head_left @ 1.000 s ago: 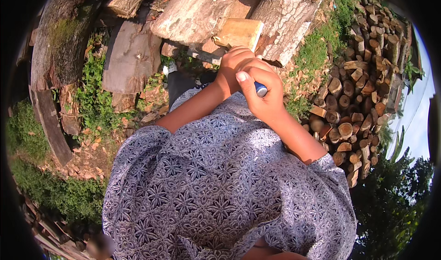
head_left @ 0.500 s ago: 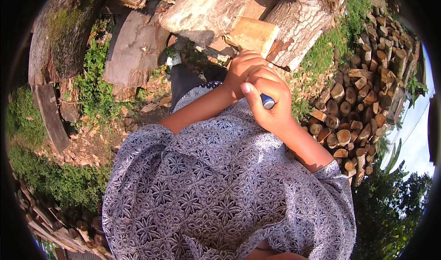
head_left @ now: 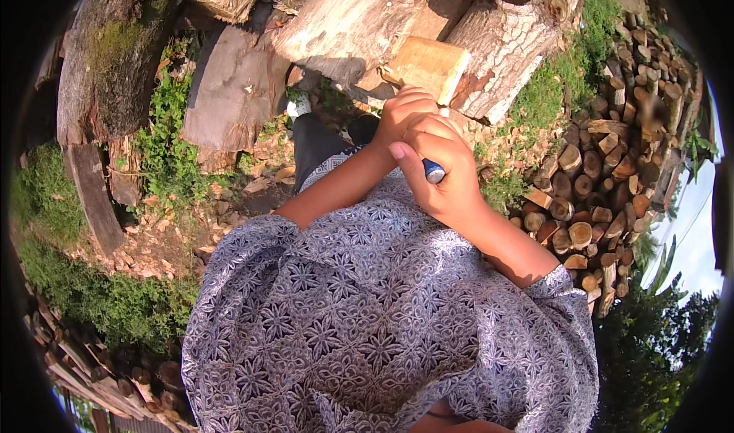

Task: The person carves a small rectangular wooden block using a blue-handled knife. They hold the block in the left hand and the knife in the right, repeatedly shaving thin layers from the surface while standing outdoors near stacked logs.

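Note:
My right hand (head_left: 443, 161) is closed round the blue handle (head_left: 433, 170) of a hand tool, whose pale, rounded butt end pokes out beneath my thumb. Just ahead, and pressed against it, my left hand (head_left: 403, 115) is curled into a fist in line with the handle. It seems to grip the same tool farther forward. The tool's working end is hidden by my hands, so its kind cannot be told. Right beyond my knuckles lies a squared, yellowish wood block (head_left: 430, 64), tilted on a log.
Large logs (head_left: 348, 24) lie ahead, with a bark-covered log (head_left: 497, 62) beside the block. A mossy trunk (head_left: 107, 73) and a broad slab (head_left: 233, 89) are at left. Cut firewood (head_left: 581, 203) is piled at right. Wood chips (head_left: 164, 238) litter the ground.
Both hands and the handle have shifted slightly left relative to the block, with the grip kept. The whole scene has slid a little to the right in view.

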